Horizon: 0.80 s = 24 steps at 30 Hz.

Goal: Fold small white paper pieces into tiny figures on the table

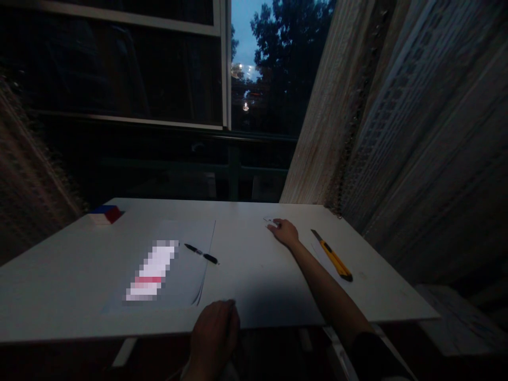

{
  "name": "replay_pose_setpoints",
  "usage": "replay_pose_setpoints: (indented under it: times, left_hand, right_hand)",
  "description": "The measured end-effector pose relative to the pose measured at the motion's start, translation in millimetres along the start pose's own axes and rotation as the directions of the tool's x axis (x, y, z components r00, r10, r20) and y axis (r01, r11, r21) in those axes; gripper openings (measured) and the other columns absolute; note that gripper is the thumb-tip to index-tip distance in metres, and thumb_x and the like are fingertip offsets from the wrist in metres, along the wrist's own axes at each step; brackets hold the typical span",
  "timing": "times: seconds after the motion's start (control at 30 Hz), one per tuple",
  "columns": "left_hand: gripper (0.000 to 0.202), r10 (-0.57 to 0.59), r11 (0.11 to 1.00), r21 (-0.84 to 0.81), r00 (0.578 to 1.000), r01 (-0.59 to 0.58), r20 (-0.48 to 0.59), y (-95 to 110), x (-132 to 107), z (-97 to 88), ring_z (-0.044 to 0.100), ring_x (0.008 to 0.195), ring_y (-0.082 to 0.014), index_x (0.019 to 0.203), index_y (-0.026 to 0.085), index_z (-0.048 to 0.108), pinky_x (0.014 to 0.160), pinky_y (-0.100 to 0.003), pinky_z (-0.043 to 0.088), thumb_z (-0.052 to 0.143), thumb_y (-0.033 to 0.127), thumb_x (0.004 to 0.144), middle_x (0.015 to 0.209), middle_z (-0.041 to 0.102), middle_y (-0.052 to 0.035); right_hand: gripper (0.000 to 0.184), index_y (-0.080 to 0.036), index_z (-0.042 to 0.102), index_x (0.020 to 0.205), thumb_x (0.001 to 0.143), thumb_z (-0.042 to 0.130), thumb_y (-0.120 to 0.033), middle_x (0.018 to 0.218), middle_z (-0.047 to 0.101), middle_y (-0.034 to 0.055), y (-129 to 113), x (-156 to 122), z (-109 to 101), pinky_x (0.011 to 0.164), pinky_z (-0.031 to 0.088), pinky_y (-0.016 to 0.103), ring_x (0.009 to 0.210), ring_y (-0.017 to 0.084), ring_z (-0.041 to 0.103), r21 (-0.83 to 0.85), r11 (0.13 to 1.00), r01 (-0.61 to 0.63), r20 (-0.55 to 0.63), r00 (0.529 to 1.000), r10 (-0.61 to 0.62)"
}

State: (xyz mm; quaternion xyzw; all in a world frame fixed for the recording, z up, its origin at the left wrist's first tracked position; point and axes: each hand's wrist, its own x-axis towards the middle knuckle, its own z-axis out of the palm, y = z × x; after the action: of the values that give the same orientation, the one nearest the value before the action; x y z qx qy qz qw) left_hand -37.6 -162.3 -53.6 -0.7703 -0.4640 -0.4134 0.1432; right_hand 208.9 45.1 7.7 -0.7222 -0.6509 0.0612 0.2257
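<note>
My right hand [284, 232] reaches far across the white table [254, 264], with its fingertips closed on a small pale object [270, 220] I cannot make out. A yellow utility knife [332, 255] with its blade out lies just right of that forearm. My left hand [214, 330] rests at the table's near edge, fingers curled over the edge, holding nothing I can see. A black pen [201, 254] lies on a stack of white paper [178, 264] left of centre.
A red and blue block [105, 212] sits at the table's far left corner. Dark windows stand behind the table. Pale curtains hang at the right [397, 132] and left. The room is dim.
</note>
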Motion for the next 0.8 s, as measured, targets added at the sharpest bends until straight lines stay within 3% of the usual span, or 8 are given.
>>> replay_pose_setpoints:
  times: [0.2,0.37,0.5,0.63,0.8]
  left_hand:
    - [0.013,0.004,1.000,0.017,1.000,-0.004,0.003,0,0,-1.3,0.059,0.069,-0.0157,0.092,0.017,0.056,0.066,-0.029,0.045,0.047,0.020,0.082,0.075,0.063,-0.0050]
    - [0.013,0.009,1.000,0.018,1.000,-0.008,-0.014,-1,-2,1.0,0.059,0.070,-0.0161,0.092,0.018,0.055,0.068,-0.030,0.046,0.048,0.019,0.082,0.076,0.064,-0.0048]
    - [0.015,0.012,1.000,0.021,1.000,-0.012,-0.009,-2,-5,3.2,0.060,0.072,-0.0166,0.094,0.018,0.055,0.069,-0.030,0.046,0.047,0.020,0.082,0.077,0.064,-0.0050]
    - [0.014,-0.001,1.000,0.028,1.000,0.001,-0.013,-2,-4,4.4,0.059,0.068,-0.0162,0.093,0.019,0.054,0.066,-0.029,0.045,0.044,0.021,0.083,0.073,0.063,-0.0046]
    - [0.014,0.018,0.999,0.041,0.999,-0.016,-0.049,-3,-6,6.1,0.058,0.063,-0.0151,0.091,0.020,0.054,0.063,-0.028,0.045,0.043,0.021,0.083,0.069,0.062,-0.0039]
  right_hand:
    - [0.050,-0.023,0.061,0.109,0.073,0.054,-0.057,0.104,0.060,0.0094,3,3,-1,0.076,0.041,0.028,0.094,0.021,0.058,-0.072,0.995,0.063,0.049,0.997,-0.060]
    - [0.048,-0.021,0.063,0.103,0.070,0.057,-0.056,0.095,0.062,0.0071,7,7,-1,0.072,0.042,0.026,0.086,0.018,0.059,-0.004,0.997,0.075,0.038,0.997,-0.074]
    - [0.038,-0.020,0.060,0.110,0.082,0.048,-0.043,0.100,0.063,0.0082,6,28,-2,0.077,0.041,0.025,0.091,0.017,0.059,-0.011,0.997,0.079,0.006,0.997,-0.079]
    - [0.046,-0.016,0.053,0.121,0.076,0.057,-0.029,0.113,0.059,0.0122,1,56,0,0.083,0.040,0.025,0.100,0.020,0.057,-0.089,0.981,0.172,0.126,0.979,-0.161]
    - [0.039,-0.016,0.063,0.107,0.069,0.060,-0.014,0.107,0.064,0.0076,-3,77,3,0.084,0.040,0.022,0.100,0.019,0.057,-0.083,0.964,0.253,0.207,0.951,-0.232]
